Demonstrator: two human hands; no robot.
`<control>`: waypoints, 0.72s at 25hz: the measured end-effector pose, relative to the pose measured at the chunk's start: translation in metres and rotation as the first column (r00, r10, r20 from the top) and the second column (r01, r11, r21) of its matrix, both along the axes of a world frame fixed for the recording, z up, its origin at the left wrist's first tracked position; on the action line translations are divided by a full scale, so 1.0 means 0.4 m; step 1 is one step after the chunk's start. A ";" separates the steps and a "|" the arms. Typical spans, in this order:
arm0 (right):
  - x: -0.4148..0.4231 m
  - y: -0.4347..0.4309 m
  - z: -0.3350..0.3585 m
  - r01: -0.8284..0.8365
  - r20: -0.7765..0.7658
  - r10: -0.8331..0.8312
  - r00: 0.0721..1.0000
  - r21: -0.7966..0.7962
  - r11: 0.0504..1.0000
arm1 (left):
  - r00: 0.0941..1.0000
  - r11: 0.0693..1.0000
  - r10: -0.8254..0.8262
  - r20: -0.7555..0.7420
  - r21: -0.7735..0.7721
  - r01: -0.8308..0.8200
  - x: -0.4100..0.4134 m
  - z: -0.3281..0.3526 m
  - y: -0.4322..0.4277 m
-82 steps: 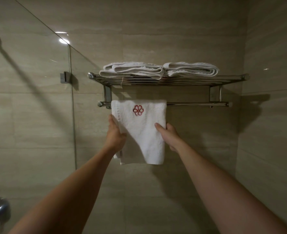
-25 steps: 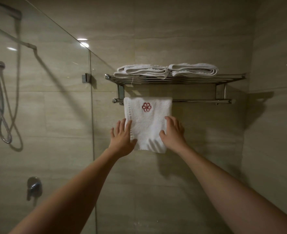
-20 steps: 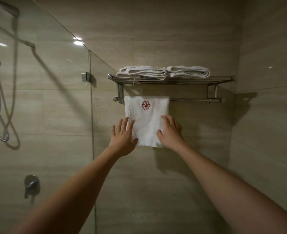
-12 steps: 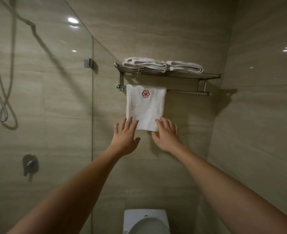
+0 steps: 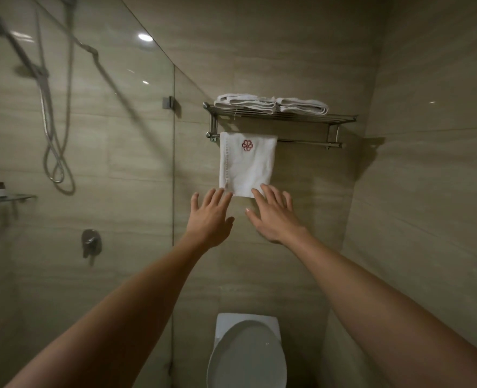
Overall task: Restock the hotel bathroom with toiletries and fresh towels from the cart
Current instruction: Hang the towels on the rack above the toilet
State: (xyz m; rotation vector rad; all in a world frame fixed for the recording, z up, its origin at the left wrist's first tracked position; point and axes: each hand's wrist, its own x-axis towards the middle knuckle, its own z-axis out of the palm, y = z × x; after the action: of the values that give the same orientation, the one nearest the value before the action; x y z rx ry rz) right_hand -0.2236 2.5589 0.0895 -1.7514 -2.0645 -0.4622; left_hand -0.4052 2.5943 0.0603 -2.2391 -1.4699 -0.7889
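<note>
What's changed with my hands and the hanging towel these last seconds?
The left hand and right hand let go of the hanging towel at its sides and slid down to its bottom edge, fingers straight. It stays draped over the rail; folded towels stay on the shelf.

White crested towel (image 5: 247, 166) hangs flat from the bar (image 5: 301, 141) — seemingly two folded towels (image 5: 271, 103) above
</note>
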 end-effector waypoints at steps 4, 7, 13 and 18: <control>0.051 -0.114 -0.035 -0.067 -0.011 0.067 0.998 0.001 0.998 | 0.999 0.998 0.031 -0.026 -0.051 -0.032 0.045 -0.025 -0.142; 0.099 -0.215 -0.092 -0.088 0.016 0.090 0.996 -0.077 0.993 | 0.997 0.994 0.032 -0.064 -0.100 -0.039 0.091 -0.091 -0.287; 0.090 -0.405 -0.134 -0.145 -0.007 0.145 0.989 -0.124 0.982 | 0.988 0.990 0.087 -0.127 -0.099 -0.100 0.092 -0.103 -0.499; 0.116 -0.564 -0.126 -0.139 -0.052 0.135 0.989 -0.082 0.987 | 0.994 0.994 0.049 -0.101 -0.090 -0.058 0.103 -0.049 -0.631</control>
State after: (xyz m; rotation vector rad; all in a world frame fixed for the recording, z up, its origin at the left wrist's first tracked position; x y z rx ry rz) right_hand -0.1770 2.3335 0.0390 -1.6364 -2.1836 -0.2934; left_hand -0.3642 2.3419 0.0406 -2.2606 -1.5418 -0.5964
